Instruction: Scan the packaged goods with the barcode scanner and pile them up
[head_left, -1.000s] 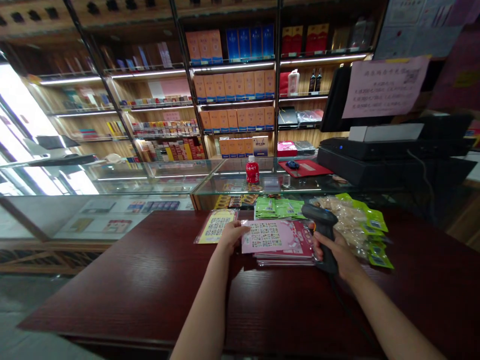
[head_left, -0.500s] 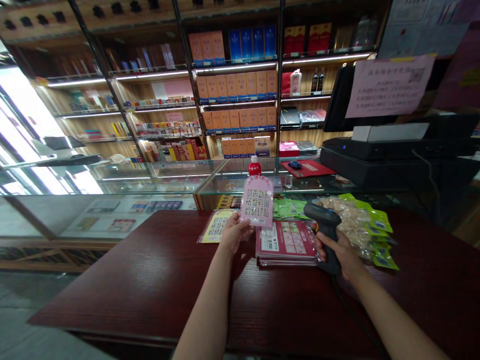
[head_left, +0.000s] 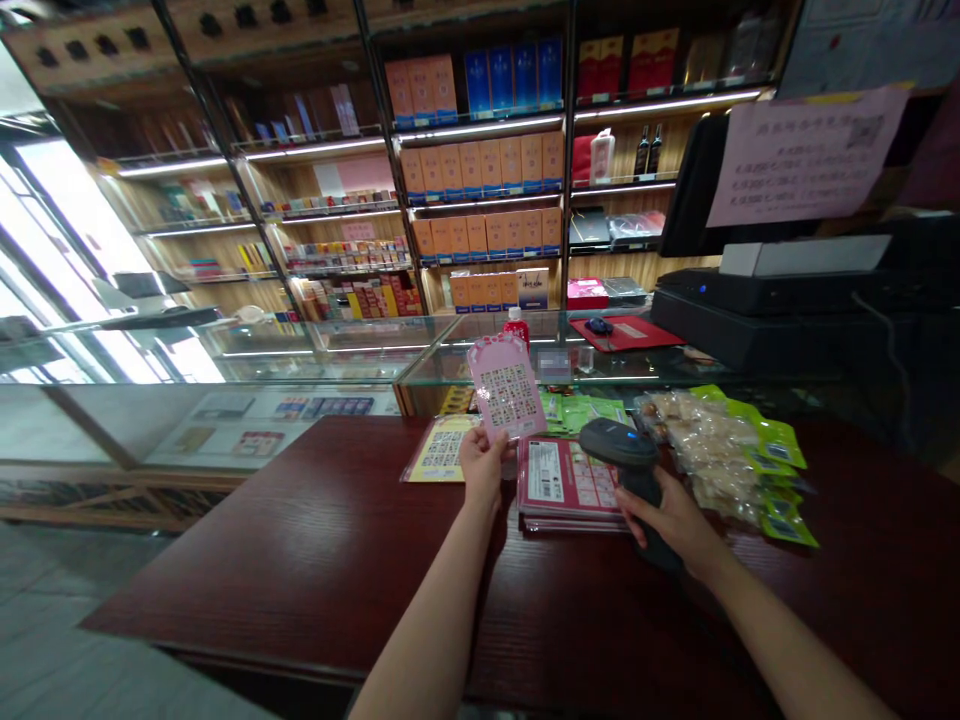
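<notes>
Between the thumb and fingers of my left hand is a pink sticker sheet, held upright and tilted to the left, its grid of small pictures facing me. My right hand is wrapped round the grip of a black barcode scanner, whose head points left toward the sheet. Below the scanner lies a stack of dark pink packs with a white barcode label on top. Left of my left hand, a yellow sticker sheet rests flat on the dark wooden table.
Green packets lie behind the pink stack. Clear-and-green snack bags are piled to the right. A red bottle stands on the glass counter. A monitor rises at the right, near a mouse on a red mat.
The pink sheet has tipped to the left in my left hand. My right hand has brought the scanner left, over the pink stack and nearer the sheet. The view has shifted slightly.
</notes>
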